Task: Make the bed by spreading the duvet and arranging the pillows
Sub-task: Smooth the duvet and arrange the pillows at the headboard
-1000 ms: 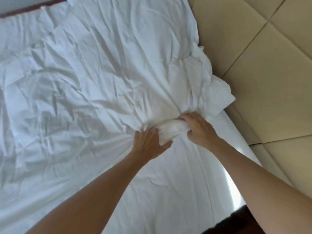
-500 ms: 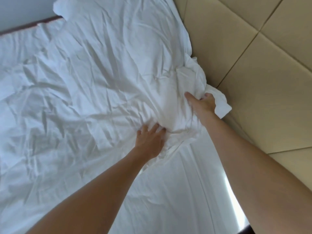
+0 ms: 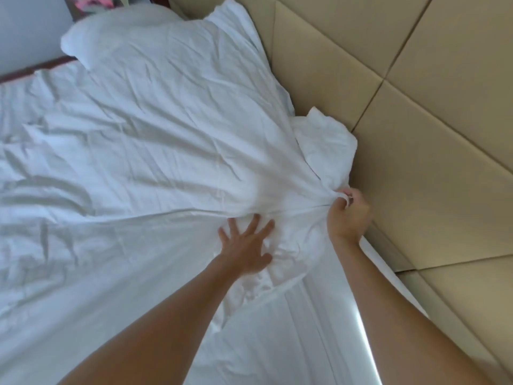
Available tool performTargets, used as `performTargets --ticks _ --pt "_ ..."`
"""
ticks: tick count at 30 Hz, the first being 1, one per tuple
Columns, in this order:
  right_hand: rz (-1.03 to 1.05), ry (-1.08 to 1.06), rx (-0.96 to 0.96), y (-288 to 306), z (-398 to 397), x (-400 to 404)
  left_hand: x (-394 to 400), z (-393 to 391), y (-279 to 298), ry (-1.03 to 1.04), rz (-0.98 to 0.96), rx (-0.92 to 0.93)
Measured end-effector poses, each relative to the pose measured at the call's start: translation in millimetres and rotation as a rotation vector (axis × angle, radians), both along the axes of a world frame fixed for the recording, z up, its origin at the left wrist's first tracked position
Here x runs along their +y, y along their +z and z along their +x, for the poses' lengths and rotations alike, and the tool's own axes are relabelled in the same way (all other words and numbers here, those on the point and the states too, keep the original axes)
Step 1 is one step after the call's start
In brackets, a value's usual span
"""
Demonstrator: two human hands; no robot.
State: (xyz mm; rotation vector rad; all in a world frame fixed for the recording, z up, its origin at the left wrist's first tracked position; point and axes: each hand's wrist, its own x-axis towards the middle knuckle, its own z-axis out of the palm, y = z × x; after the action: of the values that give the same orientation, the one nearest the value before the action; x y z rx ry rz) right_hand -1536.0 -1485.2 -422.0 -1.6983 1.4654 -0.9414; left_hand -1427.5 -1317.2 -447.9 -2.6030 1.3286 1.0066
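Duvet [image 3: 144,151] lies rumpled across the bed, top edge bunched near padded headboard [image 3: 416,112]. Right hand [image 3: 348,215] pinches a gathered fold of duvet w/ curled fingers, just beside headboard. Left hand [image 3: 245,244] flat, fingers spread wide, pressing duvet down near the fold. Loose corner [image 3: 324,140] crumpled up against headboard. Pillow [image 3: 111,31] at far end, partly under duvet. Bare sheet [image 3: 277,343] shows near side.

Risks, my read: pulling while left hand pins cloth → stays bunched, creases set. Small pinch may slip. Corner could stay wedged by headboard, leaving the edge uneven.
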Motion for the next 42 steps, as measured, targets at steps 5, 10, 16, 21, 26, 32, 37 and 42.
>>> performTargets --ticks 5,10,16,21,26,32,37,42 --pt "0.886 -0.119 -0.213 -16.6 2.9 -34.3 4.6 10.6 -6.2 -0.044 0.070 0.041" --pt "0.743 0.005 -0.259 -27.2 7.7 -27.4 0.3 17.0 27.1 0.134 -0.215 0.066" --pt "0.206 0.534 -0.024 11.7 37.5 72.3 -45.0 8.8 123.5 0.552 -0.749 -0.050" --pt "-0.247 0.851 0.024 28.1 43.6 125.3 -40.8 25.8 128.1 0.417 -0.232 -0.323" --pt "-0.437 0.948 0.128 31.3 28.8 155.1 9.1 54.3 108.8 0.580 -0.190 -0.130" --pt "-0.392 0.729 0.223 26.7 9.1 183.3 61.3 80.6 108.7 0.903 -0.396 0.284" --pt "-0.211 0.698 0.449 26.2 20.3 208.0 142.2 96.1 119.3 1.290 -0.744 0.673" --pt "-0.484 0.805 0.411 41.1 44.6 275.4 260.4 97.5 112.9 1.499 -0.892 0.806"
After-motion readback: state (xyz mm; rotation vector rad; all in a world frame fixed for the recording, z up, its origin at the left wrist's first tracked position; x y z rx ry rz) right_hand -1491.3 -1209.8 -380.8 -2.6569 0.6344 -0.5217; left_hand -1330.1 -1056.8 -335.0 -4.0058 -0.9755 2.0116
